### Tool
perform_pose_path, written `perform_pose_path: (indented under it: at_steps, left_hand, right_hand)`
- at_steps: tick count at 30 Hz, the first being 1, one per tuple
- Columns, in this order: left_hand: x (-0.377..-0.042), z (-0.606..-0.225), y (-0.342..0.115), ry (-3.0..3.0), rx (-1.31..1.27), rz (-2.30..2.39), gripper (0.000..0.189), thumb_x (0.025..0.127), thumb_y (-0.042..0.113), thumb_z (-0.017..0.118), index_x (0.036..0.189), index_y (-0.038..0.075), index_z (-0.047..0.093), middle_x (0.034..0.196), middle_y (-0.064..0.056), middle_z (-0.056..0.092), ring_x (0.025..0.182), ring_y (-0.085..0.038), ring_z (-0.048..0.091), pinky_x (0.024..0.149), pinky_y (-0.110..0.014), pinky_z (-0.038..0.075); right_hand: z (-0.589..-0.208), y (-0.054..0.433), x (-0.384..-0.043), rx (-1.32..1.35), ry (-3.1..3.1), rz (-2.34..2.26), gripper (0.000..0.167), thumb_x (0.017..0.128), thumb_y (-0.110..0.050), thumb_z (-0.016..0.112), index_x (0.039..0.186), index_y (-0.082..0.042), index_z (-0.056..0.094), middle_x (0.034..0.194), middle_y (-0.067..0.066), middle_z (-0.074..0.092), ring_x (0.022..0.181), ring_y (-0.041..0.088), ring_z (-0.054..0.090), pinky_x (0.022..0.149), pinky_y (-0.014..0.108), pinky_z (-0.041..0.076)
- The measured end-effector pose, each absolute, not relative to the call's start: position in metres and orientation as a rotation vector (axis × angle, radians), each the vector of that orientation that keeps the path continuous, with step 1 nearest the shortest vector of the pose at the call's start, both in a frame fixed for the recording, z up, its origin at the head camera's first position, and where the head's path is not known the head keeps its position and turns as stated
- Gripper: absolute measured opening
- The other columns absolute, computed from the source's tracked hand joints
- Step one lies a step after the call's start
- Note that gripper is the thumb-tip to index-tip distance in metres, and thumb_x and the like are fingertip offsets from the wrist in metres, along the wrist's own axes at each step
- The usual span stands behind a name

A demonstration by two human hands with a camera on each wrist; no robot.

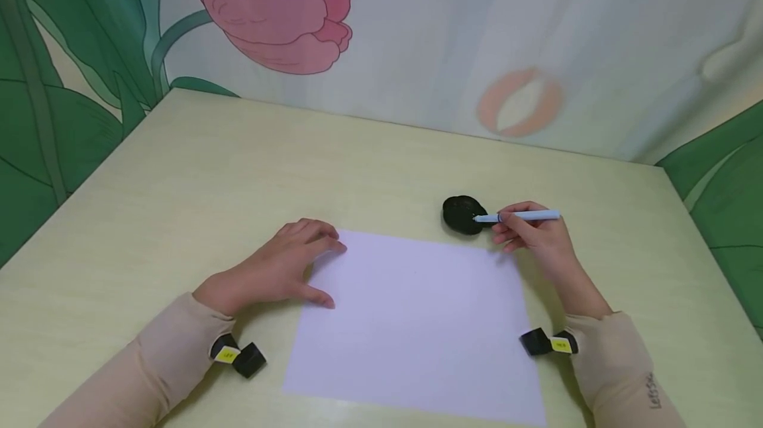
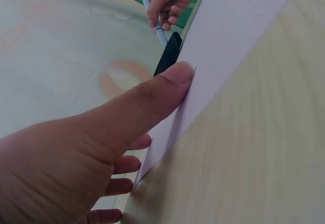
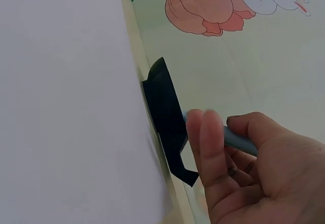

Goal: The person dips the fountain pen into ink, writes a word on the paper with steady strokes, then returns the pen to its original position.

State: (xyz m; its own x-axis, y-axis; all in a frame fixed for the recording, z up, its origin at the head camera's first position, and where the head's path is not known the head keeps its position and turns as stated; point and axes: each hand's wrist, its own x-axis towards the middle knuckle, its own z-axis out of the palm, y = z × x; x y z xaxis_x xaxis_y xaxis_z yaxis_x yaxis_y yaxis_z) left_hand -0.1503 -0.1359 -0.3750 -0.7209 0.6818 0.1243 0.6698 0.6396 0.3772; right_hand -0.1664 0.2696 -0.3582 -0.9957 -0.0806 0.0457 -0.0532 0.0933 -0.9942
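Note:
A white sheet of paper point(image 1: 417, 328) lies flat on the table. My left hand point(image 1: 283, 269) rests at its upper left corner, fingers spread, with the thumb over the left edge. Past the sheet's top edge sits a small, round black dish point(image 1: 460, 214); a short handle juts from it in the right wrist view. My right hand point(image 1: 542, 239) pinches a slim light-blue pen point(image 1: 539, 214) between thumb and fingers, above the sheet's upper right corner. The pen lies nearly level and points left, its tip overlapping the dish in the head view.
The pale wood-patterned table point(image 1: 268, 156) extends beyond the sheet on all sides. Behind it hangs a light backdrop point(image 1: 429, 30) printed with flowers and leaves. A black wrist camera point(image 1: 249, 360) sits by the left sleeve, another camera point(image 1: 536, 342) by the right.

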Motion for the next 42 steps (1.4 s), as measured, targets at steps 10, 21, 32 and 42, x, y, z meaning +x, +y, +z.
perform_pose_path:
  at_steps: [10,21,32,42]
  left_hand:
    - [-0.1500,-0.3743,-0.1357,2.815,1.164,0.633,0.074,0.065,0.053,0.082,0.124,0.014,0.060,0.129,-0.005,0.052,0.127,-0.026,0.043,0.109,-0.050,0.032]
    - [-0.1502,-0.3741,-0.1369,2.820,1.178,0.635,0.075,0.064,0.053,0.083,0.124,0.014,0.060,0.128,-0.005,0.052,0.125,-0.025,0.043,0.109,-0.049,0.033]
    - [-0.1507,-0.3741,-0.1355,2.804,1.169,0.634,0.074,0.066,0.053,0.082,0.125,0.014,0.060,0.129,-0.005,0.052,0.126,-0.025,0.043,0.109,-0.050,0.032]
    - [-0.1502,-0.3733,-0.1353,2.807,1.166,0.635,0.073,0.065,0.051,0.083,0.124,0.013,0.060,0.128,-0.005,0.052,0.126,-0.026,0.043,0.108,-0.050,0.033]
  right_hand:
    - [-0.3589,0.2664,-0.1664,-0.172,2.354,-2.035,0.007,0.093,-0.008,0.061,0.096,-0.002,0.059,0.073,-0.003,0.073,0.061,0.010,0.070,0.053,0.022,0.056]
    - [-0.3605,0.2671,-0.1674,-0.167,2.366,-2.013,0.008,0.093,-0.010,0.062,0.095,-0.003,0.059,0.074,-0.004,0.073,0.061,0.009,0.070,0.053,0.022,0.056]
    - [-0.3613,0.2681,-0.1674,-0.141,2.347,-2.025,0.008,0.093,-0.011,0.062,0.094,-0.004,0.060,0.073,-0.003,0.073,0.060,0.009,0.070,0.052,0.022,0.055]
    - [-0.3612,0.2686,-0.1671,-0.142,2.354,-2.003,0.009,0.093,-0.012,0.062,0.095,-0.004,0.060,0.073,-0.004,0.073,0.060,0.008,0.070,0.053,0.021,0.055]
